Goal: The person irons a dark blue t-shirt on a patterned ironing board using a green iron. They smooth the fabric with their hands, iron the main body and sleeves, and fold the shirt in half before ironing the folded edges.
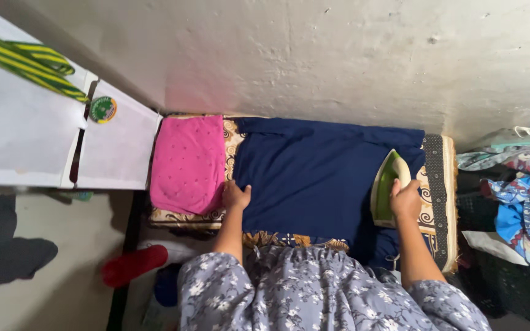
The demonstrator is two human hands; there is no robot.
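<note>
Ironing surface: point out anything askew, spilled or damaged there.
Nothing is spilled or visibly damaged. The navy garment lies spread fairly flat on the patterned pad, left hand pressing its edge, right hand on the green-and-white iron. The folded pink cloth sits slightly crooked.

A round green label with a pale, yellowish centre sits on the white bag at upper left, just beside the end of that bag's green-and-yellow striped strap, and it is the only label, sign, package marking or screen in view
</note>
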